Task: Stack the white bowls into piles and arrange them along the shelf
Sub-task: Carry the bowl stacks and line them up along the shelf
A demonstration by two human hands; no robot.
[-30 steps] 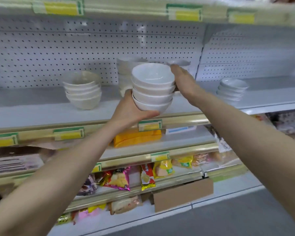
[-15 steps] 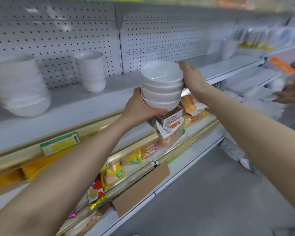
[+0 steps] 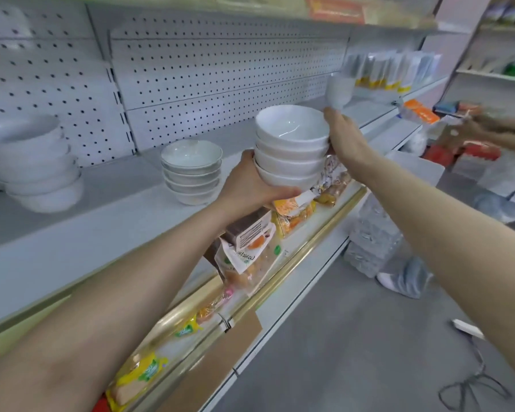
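White stack of four bowls (image 3: 292, 150), nested, mouths up, is between both my hands and off the shelf (image 3: 116, 209), in the air over its front part. My left hand (image 3: 250, 185) cups the bottom bowl from the left and below, fingers curled under the base, palm against the side. My right hand (image 3: 348, 138) grips the right side of the upper bowls, thumb near the top rim, fingers wrapped round the far side, their tips hidden. Both arms are stretched out.

On the shelf:
- To the left of the held stack and apart from it, a pile of bowls (image 3: 191, 171) sits upright, about five high, near the pegboard back panel (image 3: 220, 78).
- Further left, another pile (image 3: 39, 173), blurred, leans a little; exact count unclear.
- Further right, behind my right hand, a tall white stack (image 3: 338, 90), too blurred to name.
- Beyond that, white packets with yellow bands (image 3: 390, 69) stand in a row.

Below, snack packets (image 3: 250, 248) lie behind a gold rail (image 3: 309, 242), and a brown cardboard piece (image 3: 220, 352) leans on the lowest tier. Far right, another person's hand (image 3: 488, 129) reaches at orange and red packs, blurred. A grey cable (image 3: 473, 382) lies on the floor.
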